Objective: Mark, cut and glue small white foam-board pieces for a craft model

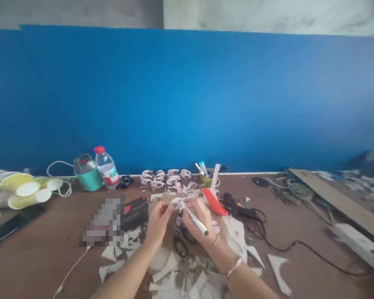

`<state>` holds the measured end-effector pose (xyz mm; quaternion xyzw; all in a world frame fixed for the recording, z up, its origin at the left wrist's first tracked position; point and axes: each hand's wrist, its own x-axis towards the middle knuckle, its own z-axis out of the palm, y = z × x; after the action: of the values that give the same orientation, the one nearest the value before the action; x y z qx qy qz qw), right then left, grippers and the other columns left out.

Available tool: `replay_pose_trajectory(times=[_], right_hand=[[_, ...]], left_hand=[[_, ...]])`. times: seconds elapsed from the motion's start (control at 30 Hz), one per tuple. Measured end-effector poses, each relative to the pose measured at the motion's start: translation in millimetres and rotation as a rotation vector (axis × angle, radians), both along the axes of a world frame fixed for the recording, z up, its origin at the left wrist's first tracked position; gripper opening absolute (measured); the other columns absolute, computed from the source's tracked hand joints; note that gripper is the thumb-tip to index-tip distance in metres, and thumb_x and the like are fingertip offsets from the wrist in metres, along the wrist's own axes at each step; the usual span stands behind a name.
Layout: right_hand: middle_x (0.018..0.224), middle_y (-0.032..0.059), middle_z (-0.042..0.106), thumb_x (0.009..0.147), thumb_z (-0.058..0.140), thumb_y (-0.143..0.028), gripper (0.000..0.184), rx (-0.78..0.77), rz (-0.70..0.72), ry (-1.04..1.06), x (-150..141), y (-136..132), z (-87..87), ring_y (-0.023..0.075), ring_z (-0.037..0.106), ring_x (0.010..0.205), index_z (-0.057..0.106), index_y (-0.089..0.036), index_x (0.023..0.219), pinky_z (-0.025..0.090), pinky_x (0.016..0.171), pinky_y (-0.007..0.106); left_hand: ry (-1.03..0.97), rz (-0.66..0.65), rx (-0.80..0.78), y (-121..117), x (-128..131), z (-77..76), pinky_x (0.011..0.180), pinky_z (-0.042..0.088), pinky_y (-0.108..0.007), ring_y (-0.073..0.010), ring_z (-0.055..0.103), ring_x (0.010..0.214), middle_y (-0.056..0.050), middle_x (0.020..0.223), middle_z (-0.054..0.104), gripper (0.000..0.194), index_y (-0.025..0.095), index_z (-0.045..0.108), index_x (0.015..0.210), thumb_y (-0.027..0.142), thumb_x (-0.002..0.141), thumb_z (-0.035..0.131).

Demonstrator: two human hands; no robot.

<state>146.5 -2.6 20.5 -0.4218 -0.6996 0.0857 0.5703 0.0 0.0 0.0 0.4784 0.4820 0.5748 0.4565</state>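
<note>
My left hand [158, 221] pinches a small white cut-out paper piece [176, 202] over the middle of the brown table [43, 249]. My right hand [195, 216] is closed on a white marker pen [197, 221], its tip touching the paper piece. Black scissors [182, 245] lie under my hands among white paper scraps [171, 270]. A row of several finished white cut-outs [162, 177] lies further back by the blue wall.
A water bottle [106, 167] and a teal container [87, 172] stand at the back left, stacked paper cups [21, 189] lie at far left. A black glue gun [238, 206] with its cord, a red paper piece [214, 201], a pen cup [208, 176] and a wooden plank [339, 203] are right.
</note>
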Motion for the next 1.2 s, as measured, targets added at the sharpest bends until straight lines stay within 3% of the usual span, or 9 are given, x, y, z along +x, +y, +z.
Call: replay_pose_trajectory(times=[0.17,0.33,0.87,1.2], right_hand=[[0.074,0.0026,0.063,0.073,0.052,-0.013,0.015,-0.031,0.031,0.009,1.1,-2.9,7.3,0.0217,0.062,0.071,0.056,-0.027,0.077,0.055,0.064,0.034],[0.086,0.0050,0.065,0.077,0.052,-0.012,0.013,-0.109,0.061,-0.012,2.0,-10.8,15.0,0.0218,0.063,0.083,0.054,-0.024,0.080,0.053,0.075,0.035],[0.088,0.0061,0.066,0.075,0.052,-0.011,0.013,-0.129,0.095,-0.014,4.8,-7.1,8.9,0.0219,0.064,0.083,0.051,-0.023,0.079,0.052,0.071,0.034],[0.090,0.0065,0.067,0.074,0.052,-0.011,0.013,-0.157,0.101,0.010,5.0,-6.5,8.1,0.0220,0.064,0.084,0.051,-0.023,0.078,0.052,0.070,0.034]], left_hand=[[-0.012,0.002,-0.003,0.0,-0.5,0.0,0.063,0.040,-0.023,-0.0146,0.054,0.068,0.001,0.071,0.061,0.027,0.017,0.064,0.080,0.044,0.079,0.065],[-0.059,0.008,-0.009,-2.1,0.2,3.5,0.062,0.041,-0.023,-0.0148,0.055,0.066,0.000,0.070,0.063,0.027,0.017,0.064,0.079,0.044,0.076,0.068],[-0.095,0.003,-0.018,-3.5,0.6,7.2,0.066,0.043,-0.024,-0.0156,0.058,0.070,-0.001,0.073,0.066,0.026,0.017,0.066,0.079,0.043,0.075,0.069],[-0.089,0.013,-0.022,-1.9,-0.8,1.7,0.063,0.041,-0.022,-0.0135,0.055,0.066,0.001,0.070,0.063,0.025,0.017,0.065,0.079,0.041,0.076,0.070]])
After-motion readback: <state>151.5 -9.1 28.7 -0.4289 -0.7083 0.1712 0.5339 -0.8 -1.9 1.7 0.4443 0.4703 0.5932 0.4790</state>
